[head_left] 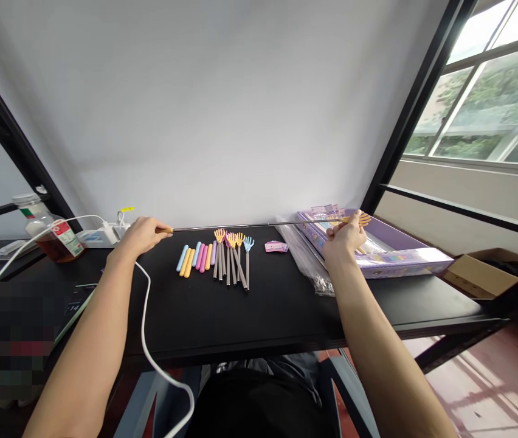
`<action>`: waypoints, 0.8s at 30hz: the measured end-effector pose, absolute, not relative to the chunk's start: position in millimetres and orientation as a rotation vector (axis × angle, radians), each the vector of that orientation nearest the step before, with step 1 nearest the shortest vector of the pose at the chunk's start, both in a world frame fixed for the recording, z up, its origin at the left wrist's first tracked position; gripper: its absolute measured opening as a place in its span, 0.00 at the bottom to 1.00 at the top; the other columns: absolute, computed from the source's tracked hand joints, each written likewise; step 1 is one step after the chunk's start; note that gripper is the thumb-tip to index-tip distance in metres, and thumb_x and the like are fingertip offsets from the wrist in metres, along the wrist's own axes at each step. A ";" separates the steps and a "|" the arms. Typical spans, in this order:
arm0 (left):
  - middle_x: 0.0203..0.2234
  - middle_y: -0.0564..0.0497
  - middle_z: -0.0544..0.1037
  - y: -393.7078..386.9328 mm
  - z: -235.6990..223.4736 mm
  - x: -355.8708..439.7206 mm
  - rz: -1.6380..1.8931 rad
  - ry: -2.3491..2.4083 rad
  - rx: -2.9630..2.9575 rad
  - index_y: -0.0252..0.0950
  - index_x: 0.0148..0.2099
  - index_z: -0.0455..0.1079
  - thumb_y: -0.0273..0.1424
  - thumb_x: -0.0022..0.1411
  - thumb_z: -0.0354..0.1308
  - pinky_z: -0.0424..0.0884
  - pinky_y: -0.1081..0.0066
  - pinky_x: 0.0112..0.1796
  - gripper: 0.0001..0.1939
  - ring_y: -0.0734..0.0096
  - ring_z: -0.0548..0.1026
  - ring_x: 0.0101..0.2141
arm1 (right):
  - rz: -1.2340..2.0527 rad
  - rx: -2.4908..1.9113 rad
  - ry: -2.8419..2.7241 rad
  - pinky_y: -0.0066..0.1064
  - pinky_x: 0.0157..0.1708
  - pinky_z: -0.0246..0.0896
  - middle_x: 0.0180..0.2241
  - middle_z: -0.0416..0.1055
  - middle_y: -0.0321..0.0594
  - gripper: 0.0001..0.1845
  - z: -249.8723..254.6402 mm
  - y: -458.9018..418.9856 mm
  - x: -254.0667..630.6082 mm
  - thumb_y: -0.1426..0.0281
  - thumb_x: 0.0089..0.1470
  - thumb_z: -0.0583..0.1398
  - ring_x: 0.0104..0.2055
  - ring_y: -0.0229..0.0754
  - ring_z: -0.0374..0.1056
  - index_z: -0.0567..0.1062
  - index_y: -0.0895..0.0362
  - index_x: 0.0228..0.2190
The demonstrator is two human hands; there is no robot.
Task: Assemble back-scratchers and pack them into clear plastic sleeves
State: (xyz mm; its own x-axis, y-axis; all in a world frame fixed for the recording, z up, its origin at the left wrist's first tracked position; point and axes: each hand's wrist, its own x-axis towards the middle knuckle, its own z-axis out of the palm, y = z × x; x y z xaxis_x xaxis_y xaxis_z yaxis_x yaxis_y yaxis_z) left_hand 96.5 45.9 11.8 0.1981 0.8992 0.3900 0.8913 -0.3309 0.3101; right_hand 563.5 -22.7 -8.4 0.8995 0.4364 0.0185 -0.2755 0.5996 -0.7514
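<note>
A telescopic back scratcher [250,226] is stretched out level above the black table, its thin metal rod spanning both hands. My left hand [144,235] is closed around its yellow handle at one end. At the other end, my right hand [346,236] grips it by the yellow claw-shaped head. Between my arms lie several loose handles [202,257] in blue, yellow, pink and purple. Beside them sit several scratcher heads on short metal tubes [231,258], with yellow, pink and blue claws. Small pink cards [276,246] rest to their right.
An open purple display box [402,261] and clear plastic bags [307,264] lie at the right. A bottle of brown liquid [51,228] and a white power strip [97,237] stand at the left. A white cable [145,322] hangs over the front edge. A cardboard box [482,274] is beyond the table.
</note>
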 end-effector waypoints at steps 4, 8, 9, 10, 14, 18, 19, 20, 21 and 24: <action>0.29 0.49 0.83 43.3 9.4 100.6 0.838 1.741 2.464 0.44 0.36 0.83 0.43 0.55 0.62 0.69 0.67 0.35 0.12 0.54 0.80 0.37 | 0.414 -0.779 -0.134 0.21 0.12 0.47 0.17 0.52 0.23 0.19 -3.3 -29.1 564.3 0.60 0.66 0.57 0.14 0.29 0.45 0.57 0.52 0.26; 0.28 0.50 0.82 37.4 12.7 111.5 0.799 1.590 2.536 0.43 0.35 0.82 0.43 0.58 0.60 0.67 0.68 0.34 0.13 0.58 0.79 0.34 | 0.432 -0.787 -0.187 0.21 0.12 0.47 0.16 0.51 0.23 0.22 1.3 -33.4 557.7 0.55 0.64 0.59 0.14 0.28 0.44 0.57 0.52 0.25; 0.27 0.51 0.82 34.7 14.3 118.7 0.778 1.535 2.568 0.43 0.34 0.82 0.43 0.59 0.59 0.66 0.69 0.33 0.14 0.60 0.78 0.32 | 0.450 -0.788 -0.238 0.21 0.12 0.47 0.16 0.52 0.23 0.25 1.2 -33.4 552.2 0.52 0.62 0.61 0.14 0.28 0.44 0.57 0.52 0.25; 0.26 0.51 0.81 31.2 15.6 128.1 0.747 1.467 2.610 0.42 0.34 0.81 0.43 0.61 0.58 0.65 0.69 0.33 0.15 0.62 0.77 0.31 | 0.482 -0.785 -0.312 0.22 0.12 0.46 0.15 0.52 0.23 0.27 0.2 -32.9 544.9 0.50 0.59 0.63 0.14 0.28 0.44 0.57 0.52 0.23; 0.27 0.52 0.79 10.7 14.2 183.0 0.703 1.113 2.834 0.40 0.34 0.77 0.40 0.69 0.51 0.63 0.70 0.32 0.17 0.67 0.74 0.29 | 0.746 -0.771 -0.805 0.24 0.13 0.43 0.13 0.50 0.23 0.33 -9.7 -31.8 502.5 0.44 0.44 0.70 0.14 0.27 0.41 0.60 0.53 0.19; 0.28 0.49 0.78 -8.7 0.5 233.0 0.790 0.936 3.040 0.38 0.35 0.73 0.39 0.74 0.46 0.63 0.69 0.32 0.20 0.66 0.75 0.29 | 0.962 -0.794 -1.198 0.28 0.14 0.46 0.10 0.46 0.24 0.34 -20.5 -34.8 469.2 0.40 0.43 0.68 0.13 0.28 0.41 0.64 0.54 0.15; 0.28 0.49 0.78 -11.2 -2.9 240.0 0.804 0.939 3.071 0.38 0.35 0.72 0.39 0.74 0.45 0.63 0.69 0.32 0.20 0.65 0.75 0.30 | 0.980 -0.792 -1.241 0.28 0.14 0.48 0.11 0.47 0.25 0.34 -22.5 -35.8 465.6 0.39 0.44 0.67 0.13 0.28 0.42 0.65 0.54 0.15; 0.28 0.48 0.78 -12.7 -5.7 244.5 0.820 0.956 3.082 0.38 0.35 0.72 0.39 0.75 0.45 0.63 0.69 0.31 0.20 0.64 0.76 0.30 | 0.990 -0.791 -1.269 0.28 0.15 0.49 0.11 0.48 0.26 0.34 -24.3 -36.5 463.8 0.40 0.45 0.67 0.13 0.28 0.43 0.65 0.55 0.15; 0.28 0.48 0.79 -13.3 -7.9 246.8 0.833 0.977 3.084 0.37 0.36 0.72 0.39 0.75 0.45 0.63 0.69 0.31 0.19 0.64 0.76 0.31 | 0.996 -0.794 -1.288 0.28 0.15 0.50 0.12 0.50 0.26 0.34 -26.1 -37.2 463.4 0.40 0.45 0.67 0.13 0.28 0.44 0.65 0.55 0.14; 0.33 0.47 0.80 -12.7 -10.8 246.0 0.844 1.014 3.043 0.37 0.39 0.72 0.38 0.74 0.46 0.64 0.69 0.32 0.17 0.62 0.78 0.34 | 1.028 -0.838 -1.353 0.28 0.15 0.50 0.12 0.50 0.27 0.36 -30.2 -38.6 466.0 0.40 0.48 0.66 0.13 0.28 0.44 0.65 0.56 0.12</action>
